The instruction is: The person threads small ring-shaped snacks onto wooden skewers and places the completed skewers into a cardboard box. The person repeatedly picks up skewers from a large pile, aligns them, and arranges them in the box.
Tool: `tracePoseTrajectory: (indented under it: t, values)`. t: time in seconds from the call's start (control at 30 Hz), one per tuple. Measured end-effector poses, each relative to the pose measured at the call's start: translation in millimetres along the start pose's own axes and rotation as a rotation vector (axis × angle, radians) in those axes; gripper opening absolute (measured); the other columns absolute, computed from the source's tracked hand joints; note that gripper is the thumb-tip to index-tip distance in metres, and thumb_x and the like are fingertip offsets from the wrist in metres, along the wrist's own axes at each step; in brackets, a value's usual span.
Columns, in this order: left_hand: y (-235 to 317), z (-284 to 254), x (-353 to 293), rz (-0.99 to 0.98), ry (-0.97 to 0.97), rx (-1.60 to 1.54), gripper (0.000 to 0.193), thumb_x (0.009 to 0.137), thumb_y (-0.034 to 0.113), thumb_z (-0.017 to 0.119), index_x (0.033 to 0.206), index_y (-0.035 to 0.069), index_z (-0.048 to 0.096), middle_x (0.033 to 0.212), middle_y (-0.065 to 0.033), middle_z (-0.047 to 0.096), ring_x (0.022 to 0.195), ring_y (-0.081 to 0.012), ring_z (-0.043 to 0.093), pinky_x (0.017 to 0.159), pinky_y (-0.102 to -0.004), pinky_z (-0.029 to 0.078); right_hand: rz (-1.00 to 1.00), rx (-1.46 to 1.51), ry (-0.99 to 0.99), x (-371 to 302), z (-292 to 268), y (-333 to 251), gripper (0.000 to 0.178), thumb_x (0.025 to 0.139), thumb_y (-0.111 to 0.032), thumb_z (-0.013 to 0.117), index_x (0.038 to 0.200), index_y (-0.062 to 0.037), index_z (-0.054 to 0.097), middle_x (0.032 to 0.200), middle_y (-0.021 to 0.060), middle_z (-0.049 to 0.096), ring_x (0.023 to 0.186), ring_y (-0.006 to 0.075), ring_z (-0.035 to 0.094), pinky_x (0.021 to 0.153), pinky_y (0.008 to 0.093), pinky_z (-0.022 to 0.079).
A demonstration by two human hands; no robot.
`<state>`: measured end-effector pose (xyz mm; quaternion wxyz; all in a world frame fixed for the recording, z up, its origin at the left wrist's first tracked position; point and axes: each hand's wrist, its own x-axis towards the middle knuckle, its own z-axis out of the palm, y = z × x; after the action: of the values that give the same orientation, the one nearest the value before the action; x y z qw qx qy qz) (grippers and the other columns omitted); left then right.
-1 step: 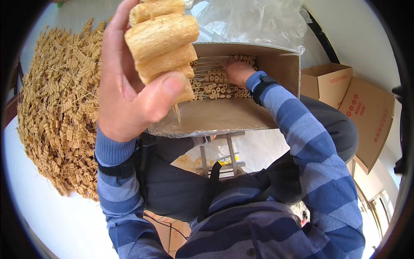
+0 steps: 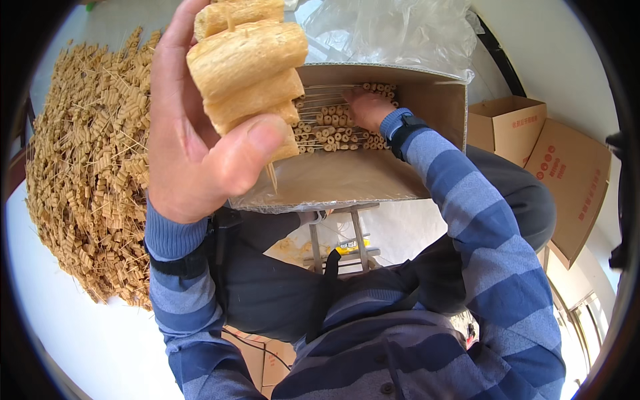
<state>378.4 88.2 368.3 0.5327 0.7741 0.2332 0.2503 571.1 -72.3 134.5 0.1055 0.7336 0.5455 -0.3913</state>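
My left hand (image 2: 193, 150) is raised close to the camera, its thumb and fingers closed round a few skewers of rolled tofu skin (image 2: 253, 57). Thin sticks poke out below the thick yellow rolls. Past them stands an open cardboard box (image 2: 333, 183) lined with clear plastic. Rows of skewered rolls (image 2: 337, 120) lie inside it, most with their round ends showing. My right hand (image 2: 371, 111) reaches into the box with bent fingers, down among the skewers near the far side. Its fingertips are mostly hidden, so what they grip does not show.
A large heap of skewered rolls (image 2: 87, 173) covers the surface on the left. Crumpled clear plastic (image 2: 400, 33) lies behind the box. On the right stand more cardboard boxes (image 2: 567, 187). A wooden stool frame (image 2: 360, 240) shows below the box, between my legs.
My left hand has shifted very slightly to the left with the skewers. The right hand stays in the same spot inside the box.
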Motion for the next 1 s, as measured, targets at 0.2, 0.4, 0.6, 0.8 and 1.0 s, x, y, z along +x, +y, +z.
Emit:
tracePoseTrajectory:
  t: [0.2, 0.4, 0.6, 0.8, 1.0]
  values:
    - [-12, 7, 2, 0.073, -0.212, -0.182, 0.113, 0.072, 0.047, 0.078, 0.155, -0.002, 0.020, 0.147, -0.0185, 0.044, 0.131, -0.0256, 0.049, 0.108, -0.0366, 0.041, -0.023, 0.006, -0.069, 18, 29, 17, 0.040, 0.090, -0.007, 0.055, 0.129, -0.0074, 0.062, 0.129, 0.0197, 0.063, 0.116, 0.0346, 0.063, 0.095, 0.0468, 0.053]
    - [-7, 32, -2, -0.056, -0.197, -0.119, 0.107, 0.069, 0.026, 0.074, 0.157, 0.000, 0.018, 0.145, -0.0176, 0.043, 0.129, -0.0248, 0.049, 0.107, -0.0359, 0.041, -0.178, 0.011, 0.107, 18, 61, 29, 0.034, 0.093, -0.009, 0.053, 0.124, -0.0066, 0.065, 0.128, 0.0159, 0.064, 0.115, 0.0341, 0.064, 0.095, 0.0464, 0.053]
    - [-4, 51, 3, -0.015, -0.349, 0.190, 0.107, 0.065, 0.016, 0.074, 0.156, 0.001, 0.020, 0.141, -0.0167, 0.042, 0.127, -0.0264, 0.048, 0.108, -0.0405, 0.040, -0.132, 0.049, 0.051, 26, 72, 23, 0.035, 0.093, -0.019, 0.053, 0.126, -0.0152, 0.065, 0.134, 0.0139, 0.060, 0.120, 0.0332, 0.060, 0.099, 0.0421, 0.051]
    - [-13, 93, -1, 0.144, -0.574, 0.461, 0.101, 0.063, 0.020, 0.080, 0.152, 0.005, 0.033, 0.134, -0.0225, 0.044, 0.124, -0.0377, 0.046, 0.108, -0.0457, 0.038, -0.194, 0.101, 0.050, 16, 73, 20, 0.035, 0.093, -0.022, 0.056, 0.125, -0.0142, 0.066, 0.130, 0.0115, 0.064, 0.121, 0.0331, 0.059, 0.102, 0.0410, 0.048]
    - [-50, 129, -10, 0.197, -0.698, 0.720, 0.101, 0.064, 0.021, 0.081, 0.153, 0.012, 0.034, 0.132, -0.0225, 0.044, 0.120, -0.0390, 0.047, 0.104, -0.0478, 0.039, -0.174, 0.290, 0.309, 8, 88, 18, 0.034, 0.096, -0.023, 0.051, 0.125, -0.0207, 0.067, 0.133, 0.0064, 0.063, 0.128, 0.0292, 0.054, 0.108, 0.0424, 0.041]
